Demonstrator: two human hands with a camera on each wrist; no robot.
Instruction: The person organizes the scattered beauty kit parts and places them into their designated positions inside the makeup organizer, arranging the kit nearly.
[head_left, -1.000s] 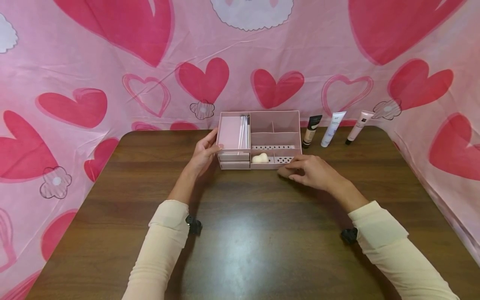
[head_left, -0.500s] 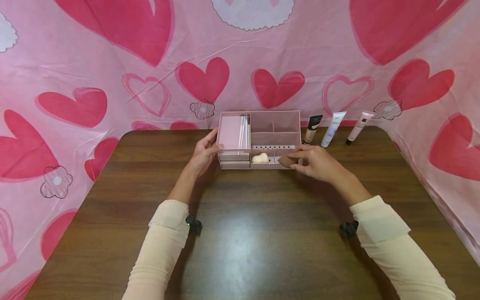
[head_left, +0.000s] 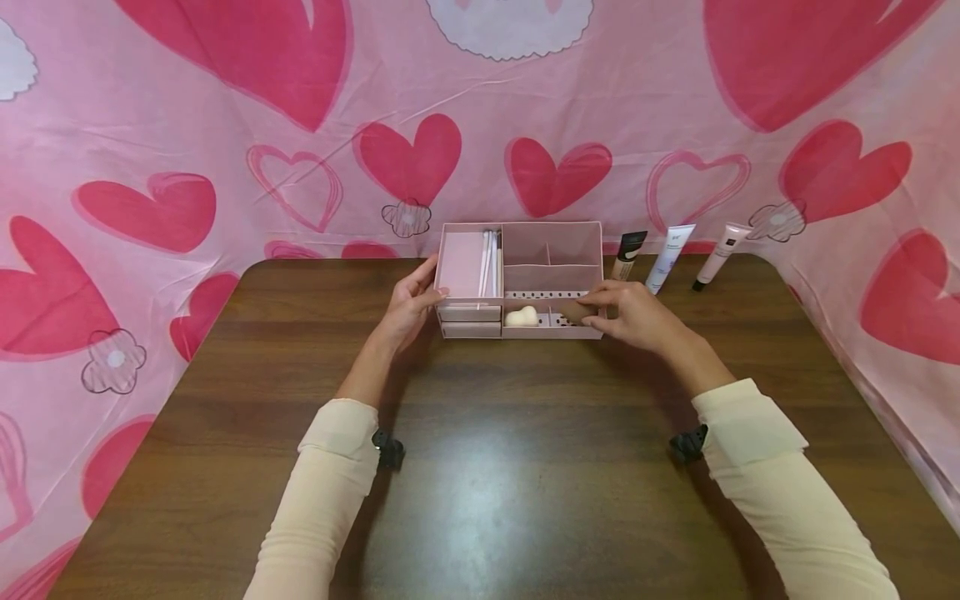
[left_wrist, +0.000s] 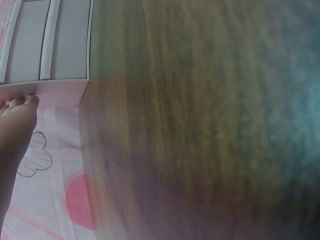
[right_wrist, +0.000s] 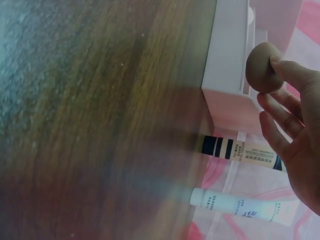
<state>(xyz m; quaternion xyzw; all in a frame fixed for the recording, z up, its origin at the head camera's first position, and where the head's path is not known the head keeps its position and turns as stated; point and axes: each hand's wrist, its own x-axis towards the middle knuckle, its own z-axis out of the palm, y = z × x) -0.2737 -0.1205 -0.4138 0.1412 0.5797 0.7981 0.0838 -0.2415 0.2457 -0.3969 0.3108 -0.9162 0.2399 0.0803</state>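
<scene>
A pink makeup organizer (head_left: 551, 332) stands at the back of the table, with compartments on the right and drawers at the front left. My left hand (head_left: 408, 307) holds its left side, thumb over the top edge and fingers along the outer wall. Between thumb and fingertips my right hand (head_left: 637, 315) pinches a brown makeup sponge (right_wrist: 263, 69), over the front right compartment with the dotted bottom. A cream-coloured sponge (head_left: 522, 317) lies in the compartment beside it. Several slim white-handled makeup brushes (head_left: 489, 262) stand in a narrow slot near the organizer's middle.
To the right of the organizer stand a black-capped foundation tube (right_wrist: 245, 151), a white tube (right_wrist: 242, 206) and a pink tube (head_left: 722, 254). A pink heart-print cloth (head_left: 555, 100) hangs behind and beside the wooden table (head_left: 465, 467).
My right hand has lifted the brown makeup sponge from in front of the organizer, up and back over the front right compartment. My left hand stays on the organizer.
</scene>
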